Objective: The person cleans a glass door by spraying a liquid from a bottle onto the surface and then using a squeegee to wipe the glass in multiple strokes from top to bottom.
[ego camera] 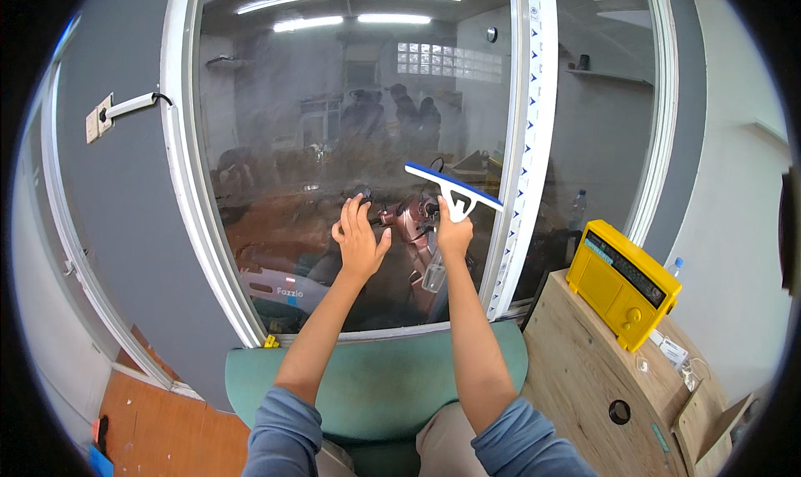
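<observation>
My right hand grips the handle of a white window squeegee with a blue blade, tilted down to the right before the window glass. Below that hand a clear spray bottle shows, its upper part partly hidden; how it is held cannot be told. My left hand is raised with its fingers spread and holds nothing, just left of the squeegee; whether it touches the glass cannot be told. The pane looks hazy, with reflections of lights and people, and a pinkish scooter shows through it.
A green upholstered seat stands below the window's white frame. At right, a yellow radio sits on a wooden cabinet beside cables. A wall socket with a plug is at left. A small yellow object lies at the frame's lower left corner.
</observation>
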A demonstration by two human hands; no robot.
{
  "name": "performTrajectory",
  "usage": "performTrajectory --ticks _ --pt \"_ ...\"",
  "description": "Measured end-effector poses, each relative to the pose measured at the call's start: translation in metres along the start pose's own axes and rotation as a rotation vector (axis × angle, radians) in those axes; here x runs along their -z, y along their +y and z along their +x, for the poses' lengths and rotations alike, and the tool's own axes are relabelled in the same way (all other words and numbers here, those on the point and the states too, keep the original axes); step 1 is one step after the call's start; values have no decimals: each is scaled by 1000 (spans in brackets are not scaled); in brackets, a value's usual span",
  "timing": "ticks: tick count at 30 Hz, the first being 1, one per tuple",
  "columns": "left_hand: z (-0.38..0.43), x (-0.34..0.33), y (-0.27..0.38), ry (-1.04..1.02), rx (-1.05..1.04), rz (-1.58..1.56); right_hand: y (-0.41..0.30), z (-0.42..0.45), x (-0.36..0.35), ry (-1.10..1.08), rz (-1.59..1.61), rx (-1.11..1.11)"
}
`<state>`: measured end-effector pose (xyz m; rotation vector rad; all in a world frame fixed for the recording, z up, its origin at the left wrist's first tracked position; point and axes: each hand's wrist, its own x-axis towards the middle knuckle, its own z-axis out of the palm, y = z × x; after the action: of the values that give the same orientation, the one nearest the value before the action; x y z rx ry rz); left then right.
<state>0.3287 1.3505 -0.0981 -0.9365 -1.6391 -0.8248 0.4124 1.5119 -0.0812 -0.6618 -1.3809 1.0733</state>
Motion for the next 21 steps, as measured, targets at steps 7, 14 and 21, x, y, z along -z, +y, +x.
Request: performTrajectory --ticks 7,14,21 --pt "-21 19 -2 -43 14 27 6 -1 4 -87 166 -148" --pt "-34 31 -7 -119 23 -5 -4 29 34 -325 867 -725" --pt "-22 35 -16 -104 -3 0 -11 112 58 -123 1087 -854"
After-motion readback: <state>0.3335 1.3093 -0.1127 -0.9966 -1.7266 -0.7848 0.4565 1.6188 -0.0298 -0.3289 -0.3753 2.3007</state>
